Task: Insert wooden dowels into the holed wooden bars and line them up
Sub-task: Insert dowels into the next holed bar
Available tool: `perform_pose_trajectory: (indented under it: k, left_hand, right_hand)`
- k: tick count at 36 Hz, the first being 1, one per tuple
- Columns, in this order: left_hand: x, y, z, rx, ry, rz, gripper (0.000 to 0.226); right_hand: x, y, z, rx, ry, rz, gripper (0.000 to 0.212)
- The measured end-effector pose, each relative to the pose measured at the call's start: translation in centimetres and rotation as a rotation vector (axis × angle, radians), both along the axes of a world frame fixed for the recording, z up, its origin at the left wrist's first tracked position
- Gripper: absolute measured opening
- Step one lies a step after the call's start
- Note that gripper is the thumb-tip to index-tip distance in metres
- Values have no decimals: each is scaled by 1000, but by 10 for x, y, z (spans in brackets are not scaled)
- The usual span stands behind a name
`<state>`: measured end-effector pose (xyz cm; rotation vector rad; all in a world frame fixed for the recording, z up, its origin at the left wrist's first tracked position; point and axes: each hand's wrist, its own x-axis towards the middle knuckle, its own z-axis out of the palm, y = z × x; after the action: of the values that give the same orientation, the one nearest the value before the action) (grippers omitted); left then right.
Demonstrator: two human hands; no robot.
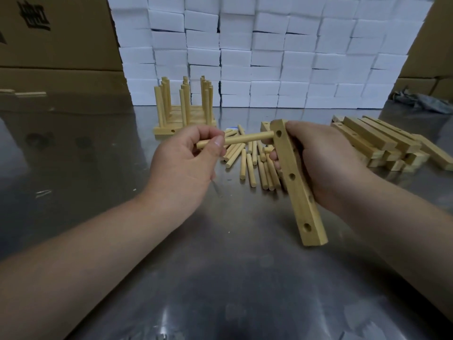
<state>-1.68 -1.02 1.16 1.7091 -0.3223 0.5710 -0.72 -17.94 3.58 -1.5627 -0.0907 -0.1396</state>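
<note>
My right hand grips a holed wooden bar above the table, tilted, with its holes facing left. My left hand pinches a wooden dowel held level, its right tip close to the bar's top hole, touching or just short of it. Several loose dowels lie on the metal table between my hands. Finished bars with upright dowels stand lined up at the back left. A pile of bare holed bars lies at the right.
A wall of white boxes closes the back of the steel table. Brown cartons stand at the left and at the right. A crumpled grey bag lies at the far right.
</note>
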Motion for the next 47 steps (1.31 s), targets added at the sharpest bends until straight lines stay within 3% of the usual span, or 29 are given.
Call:
perform_pose_trajectory:
  k: [6,21,29,36,47]
  left_hand:
    - [0,2,1,6,-2,9,22]
    - [-2,2,0,123,-27,-31,27]
    - [-1,6,2,194,-68,-13,24]
    - [-3,7,3,411,-163,21,23]
    - [-4,5,4,351,-99,42,17]
  right_hand:
    - [0,2,-1,-1,11,115,26]
    - [-3,3,-3,123,-25,146,20]
    - [-6,0,-2,1,-68,175,21]
    - [-6,3,-3,-46,-86,190,24]
    - [-11,6,-3,-127,-150,162,23]
